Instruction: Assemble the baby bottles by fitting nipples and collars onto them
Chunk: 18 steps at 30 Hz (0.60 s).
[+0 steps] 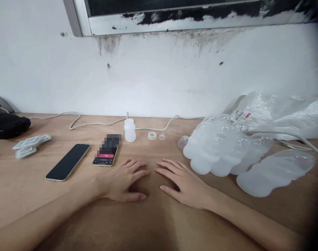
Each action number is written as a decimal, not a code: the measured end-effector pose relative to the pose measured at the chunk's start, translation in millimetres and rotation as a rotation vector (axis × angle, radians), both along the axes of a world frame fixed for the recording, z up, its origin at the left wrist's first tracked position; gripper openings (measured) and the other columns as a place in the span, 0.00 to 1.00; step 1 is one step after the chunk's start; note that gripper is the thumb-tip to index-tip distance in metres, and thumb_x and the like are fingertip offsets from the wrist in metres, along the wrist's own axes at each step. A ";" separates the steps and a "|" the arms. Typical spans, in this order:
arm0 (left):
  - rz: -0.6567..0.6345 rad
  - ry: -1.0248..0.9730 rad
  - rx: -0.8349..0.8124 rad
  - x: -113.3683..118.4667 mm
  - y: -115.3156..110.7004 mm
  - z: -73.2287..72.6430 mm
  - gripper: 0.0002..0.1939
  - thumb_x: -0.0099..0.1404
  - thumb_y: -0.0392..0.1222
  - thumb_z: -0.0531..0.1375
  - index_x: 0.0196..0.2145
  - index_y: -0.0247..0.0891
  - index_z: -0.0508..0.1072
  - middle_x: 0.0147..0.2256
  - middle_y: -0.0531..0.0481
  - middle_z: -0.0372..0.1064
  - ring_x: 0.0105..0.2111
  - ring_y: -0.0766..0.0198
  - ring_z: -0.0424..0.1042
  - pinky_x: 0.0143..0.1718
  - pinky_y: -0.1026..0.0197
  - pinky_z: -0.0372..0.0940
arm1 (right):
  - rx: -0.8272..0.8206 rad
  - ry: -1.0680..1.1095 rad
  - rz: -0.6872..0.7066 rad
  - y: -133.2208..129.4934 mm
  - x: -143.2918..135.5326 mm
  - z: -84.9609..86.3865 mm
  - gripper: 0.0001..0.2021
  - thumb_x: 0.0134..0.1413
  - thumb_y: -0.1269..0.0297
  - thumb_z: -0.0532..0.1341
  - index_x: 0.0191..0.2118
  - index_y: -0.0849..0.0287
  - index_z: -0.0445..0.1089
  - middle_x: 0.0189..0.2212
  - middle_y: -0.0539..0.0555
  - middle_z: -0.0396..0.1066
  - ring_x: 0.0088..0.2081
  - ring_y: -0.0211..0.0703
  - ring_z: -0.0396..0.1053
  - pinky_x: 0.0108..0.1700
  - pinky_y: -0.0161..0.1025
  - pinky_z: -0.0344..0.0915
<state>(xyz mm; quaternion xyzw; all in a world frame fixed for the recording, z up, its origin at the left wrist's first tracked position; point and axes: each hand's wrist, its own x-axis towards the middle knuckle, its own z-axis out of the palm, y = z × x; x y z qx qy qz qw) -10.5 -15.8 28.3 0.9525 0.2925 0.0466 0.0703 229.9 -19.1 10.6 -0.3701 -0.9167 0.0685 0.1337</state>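
Observation:
My left hand [127, 179] lies palm down on the wooden table [148, 223], fingers apart and holding nothing. Just beyond it is a phone with a lit screen [104, 161]. My right hand [181, 181] rests flat opposite, also empty, with its fingers spread. Farther back stand a small white baby bottle without a top [130, 131], a translucent collar ring [152, 135] and a clear nipple [162, 135]. To the right of my right hand lies a pile of frosted baby bottles with clear domed caps [213, 150]; one such bottle [263, 177] lies nearest me.
A second phone with a dark screen [68, 162] lies left. Beyond it are small white packets [30, 144] and a black case-like object [13, 126]. A white cable [101, 123] runs along the wall [159, 76]. A clear plastic bag [284, 111] fills the back right.

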 end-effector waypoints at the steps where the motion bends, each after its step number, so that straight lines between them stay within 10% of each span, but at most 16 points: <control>1: 0.012 -0.009 0.024 4.4 3.6 2.0 0.28 0.58 0.56 0.52 0.51 0.37 0.60 0.51 0.41 0.59 0.50 0.51 0.59 0.51 0.48 0.53 | 0.009 0.042 -0.033 4.9 -3.5 1.6 0.20 0.54 0.55 0.52 0.51 0.56 0.62 0.52 0.56 0.60 0.55 0.50 0.54 0.54 0.52 0.54; 9: 0.421 -0.122 0.243 65.2 78.5 -3.5 0.19 0.62 0.33 0.45 0.50 0.22 0.58 0.53 0.33 0.54 0.53 0.55 0.56 0.52 0.57 0.54 | 0.080 0.308 -0.700 95.5 -43.0 1.4 0.26 0.52 0.69 0.50 0.56 0.75 0.48 0.53 0.68 0.55 0.55 0.51 0.53 0.54 0.45 0.53; 18: 0.415 -0.034 0.224 84.2 122.3 -33.3 0.20 0.64 0.30 0.43 0.54 0.25 0.54 0.55 0.34 0.52 0.57 0.55 0.51 0.53 0.53 0.51 | 0.028 0.108 -0.837 118.6 -54.8 -7.3 0.21 0.51 0.75 0.50 0.53 0.74 0.55 0.47 0.71 0.61 0.50 0.60 0.58 0.47 0.52 0.56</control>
